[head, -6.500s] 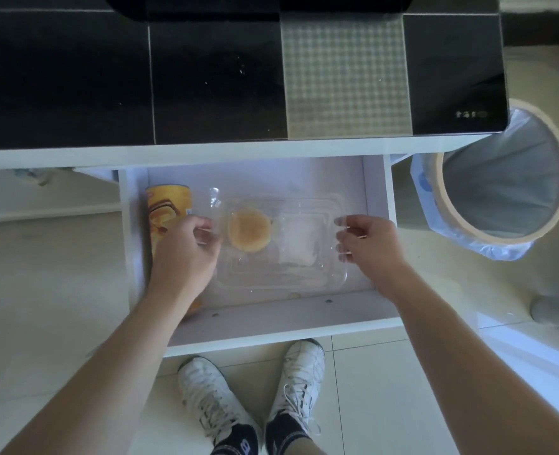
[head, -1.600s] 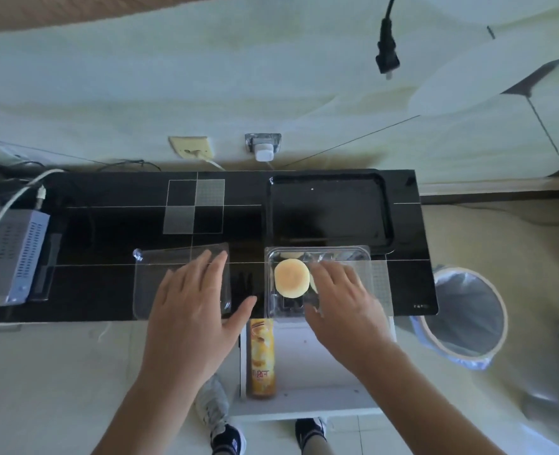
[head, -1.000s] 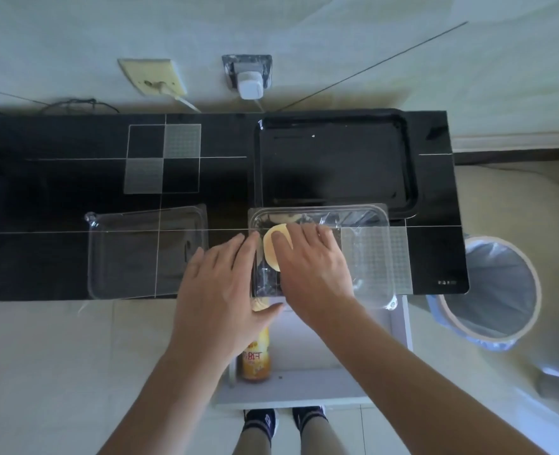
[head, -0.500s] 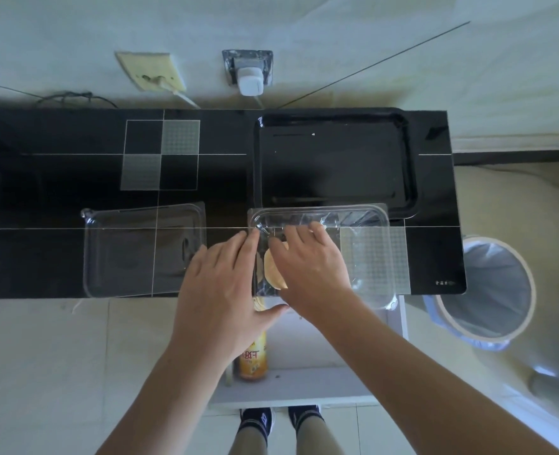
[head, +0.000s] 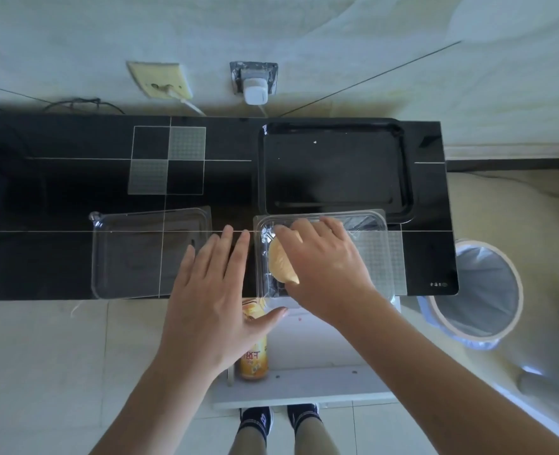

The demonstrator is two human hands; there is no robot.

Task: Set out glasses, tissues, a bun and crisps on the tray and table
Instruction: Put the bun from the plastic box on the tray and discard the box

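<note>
A clear plastic box (head: pixel 375 254) sits at the front edge of the black table (head: pixel 58 178). Inside it my right hand (head: pixel 321 261) is closed around a round yellow bun (head: pixel 279 264), which is tilted on its edge. My left hand (head: pixel 215 290) hovers flat with fingers spread just left of the box, holding nothing. The box's clear lid (head: pixel 140 254) lies to the left. A black tray (head: pixel 337 169) stands empty behind the box. An orange crisps can (head: pixel 253 356) lies in the open white drawer (head: pixel 304 382), partly under my left hand.
A bin with a blue-white liner (head: pixel 478 290) stands on the floor to the right of the table. Two wall sockets (head: pixel 255 80) with plugs are behind the table. My feet (head: pixel 278 418) are below the drawer front.
My right hand has closed on the bun and tipped it up on its edge in the box. My left hand has stayed beside the box.
</note>
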